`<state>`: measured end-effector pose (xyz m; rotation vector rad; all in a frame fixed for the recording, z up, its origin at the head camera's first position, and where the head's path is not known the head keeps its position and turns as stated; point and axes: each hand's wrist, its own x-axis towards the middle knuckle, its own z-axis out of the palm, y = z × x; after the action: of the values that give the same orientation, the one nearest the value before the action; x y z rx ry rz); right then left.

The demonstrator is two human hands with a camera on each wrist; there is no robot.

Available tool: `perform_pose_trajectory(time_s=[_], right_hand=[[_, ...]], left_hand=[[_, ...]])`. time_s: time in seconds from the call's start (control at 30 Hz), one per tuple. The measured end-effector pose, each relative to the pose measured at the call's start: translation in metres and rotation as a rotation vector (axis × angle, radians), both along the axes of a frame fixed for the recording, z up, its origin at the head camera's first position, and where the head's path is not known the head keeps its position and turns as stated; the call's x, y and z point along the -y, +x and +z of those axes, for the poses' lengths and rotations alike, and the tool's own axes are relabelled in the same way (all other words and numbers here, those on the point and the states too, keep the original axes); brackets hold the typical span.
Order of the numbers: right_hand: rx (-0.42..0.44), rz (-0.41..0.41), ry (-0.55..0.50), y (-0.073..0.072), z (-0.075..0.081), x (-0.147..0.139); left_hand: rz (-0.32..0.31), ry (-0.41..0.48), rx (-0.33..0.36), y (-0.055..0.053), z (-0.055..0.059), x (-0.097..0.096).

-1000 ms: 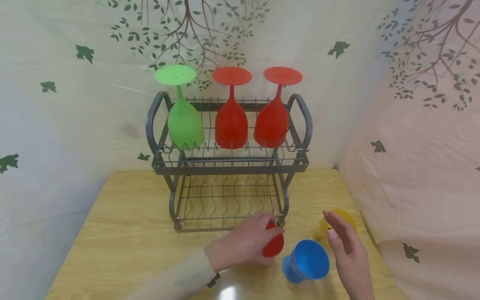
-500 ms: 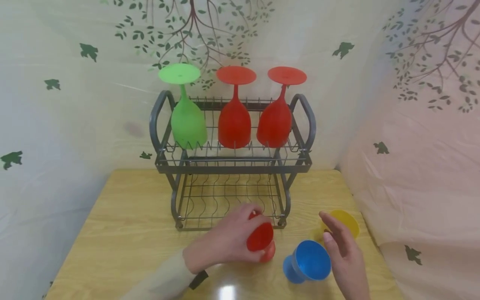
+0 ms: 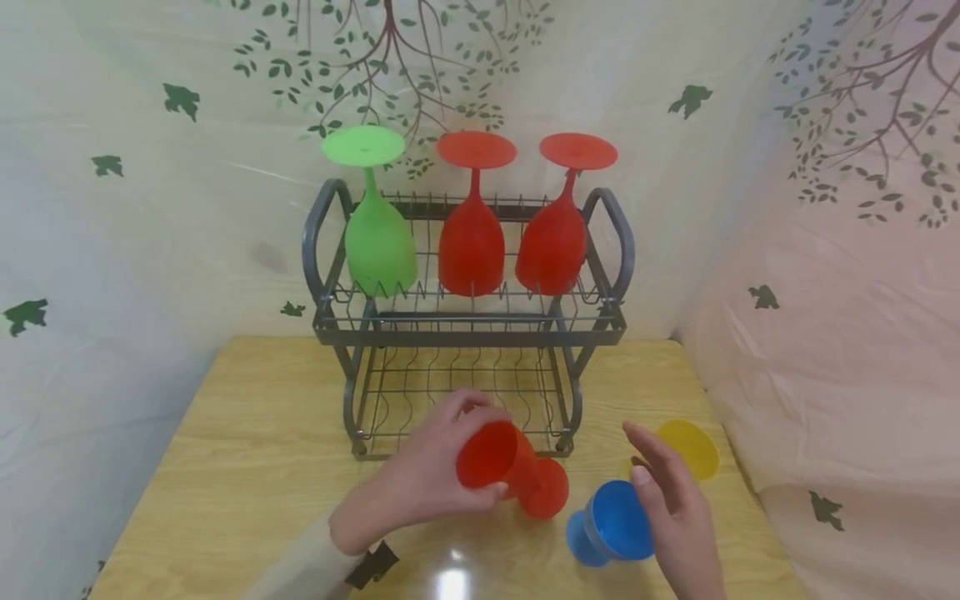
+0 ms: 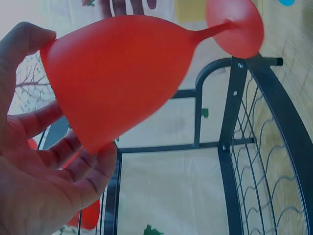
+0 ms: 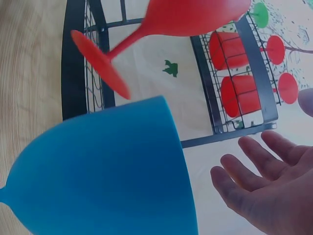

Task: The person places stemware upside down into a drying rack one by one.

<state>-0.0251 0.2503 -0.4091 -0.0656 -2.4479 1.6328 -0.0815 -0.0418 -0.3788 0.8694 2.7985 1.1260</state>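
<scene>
- Worktop: wood-grained, lies before you.
- Dark two-tier rack: carries one green goblet and two red goblets, all inverted, on top.
- Your left hand: grasps the tilted red goblet by its bowl, in front of the rack.
- Your right hand: released, fingers relaxed, just beside the blue goblet.
- Yellow cup: beyond that hand, partly hidden.

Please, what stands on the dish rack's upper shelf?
A green goblet, a middle red goblet and a rightmost red goblet, all upside down. Their insides, facing down, cannot be seen.
</scene>
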Motion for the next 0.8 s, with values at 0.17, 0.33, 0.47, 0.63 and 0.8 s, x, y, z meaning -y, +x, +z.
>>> perform_pose_trajectory(time_s=[0.17,0.33,0.47,0.63,0.8], right_hand=[[-0.014,0.017,-0.018,0.000,0.000,0.005],[-0.016,0.021,0.000,-0.001,0.000,0.009],[0.000,0.023,0.011,-0.002,0.001,0.013],[-0.018,0.043,-0.019,-0.003,0.002,0.016],[-0.009,0.048,-0.030,-0.003,0.002,0.019]], left_hand=[[0.051,0.109,0.017,0.005,0.000,0.011],[0.080,0.203,0.045,0.007,-0.005,0.020],[0.092,0.274,0.050,0.008,-0.010,0.026],[0.109,0.375,0.044,0.009,-0.021,0.032],[0.112,0.468,0.029,0.014,-0.038,0.035]])
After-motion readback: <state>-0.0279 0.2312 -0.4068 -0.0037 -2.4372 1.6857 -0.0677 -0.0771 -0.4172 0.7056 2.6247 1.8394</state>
